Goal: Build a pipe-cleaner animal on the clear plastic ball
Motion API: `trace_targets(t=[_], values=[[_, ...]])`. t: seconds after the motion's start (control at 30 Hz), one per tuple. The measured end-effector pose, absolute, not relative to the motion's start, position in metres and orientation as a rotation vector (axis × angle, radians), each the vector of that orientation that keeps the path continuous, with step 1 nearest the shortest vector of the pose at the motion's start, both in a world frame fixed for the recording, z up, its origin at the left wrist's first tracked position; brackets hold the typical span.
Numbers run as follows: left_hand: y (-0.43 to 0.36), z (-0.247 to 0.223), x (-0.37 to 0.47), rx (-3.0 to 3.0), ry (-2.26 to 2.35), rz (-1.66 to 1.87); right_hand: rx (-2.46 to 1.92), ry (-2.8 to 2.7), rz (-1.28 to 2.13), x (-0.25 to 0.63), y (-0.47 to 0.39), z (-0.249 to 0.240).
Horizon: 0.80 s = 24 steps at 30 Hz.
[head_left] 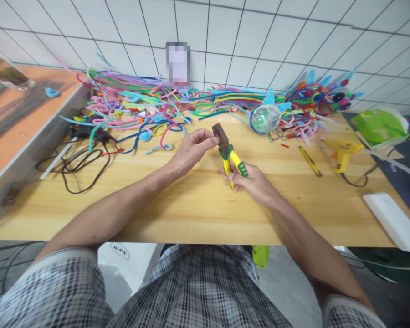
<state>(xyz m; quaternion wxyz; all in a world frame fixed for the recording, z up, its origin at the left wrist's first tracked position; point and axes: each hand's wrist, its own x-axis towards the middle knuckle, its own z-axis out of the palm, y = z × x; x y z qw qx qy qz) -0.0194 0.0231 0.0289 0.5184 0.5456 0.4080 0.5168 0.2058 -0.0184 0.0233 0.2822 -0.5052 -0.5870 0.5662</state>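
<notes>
My right hand [254, 183] is wrapped round the handles of a pair of pliers [235, 159] with yellow and green grips and a rusty brown head. The head points up and away from me, above the middle of the wooden table. At the side of the jaws, my left hand [198, 145] is closed in a pinch on a small red piece [219, 138]. Fingertips and jaws partly cover this piece, so its full shape is hidden. A short red scrap [284, 146] lies on the tabletop to the right of the pliers.
Tangled pipe cleaners [133, 100] line the wall. A clear ball with blue spikes [265, 118] and colourful decorated pieces [336, 96] stand back right. Rightward lie a utility knife [310, 161], yellow glue gun [344, 154] and white device [392, 221]. Black cable [66, 175] coils leftward.
</notes>
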Motion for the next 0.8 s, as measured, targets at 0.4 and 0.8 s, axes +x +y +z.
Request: trace_targets(t=[0.4,0.8], values=[[0.0197,0.0317,-0.0167,1.248,0.996,1.251,-1.412,-1.67,1.452,0.2046,-0.0171,0.0211],[0.0175,0.0339,-0.0152,1.26,1.043,1.259,-1.36,-1.727,1.44,0.2041,-0.0179,0.0221]])
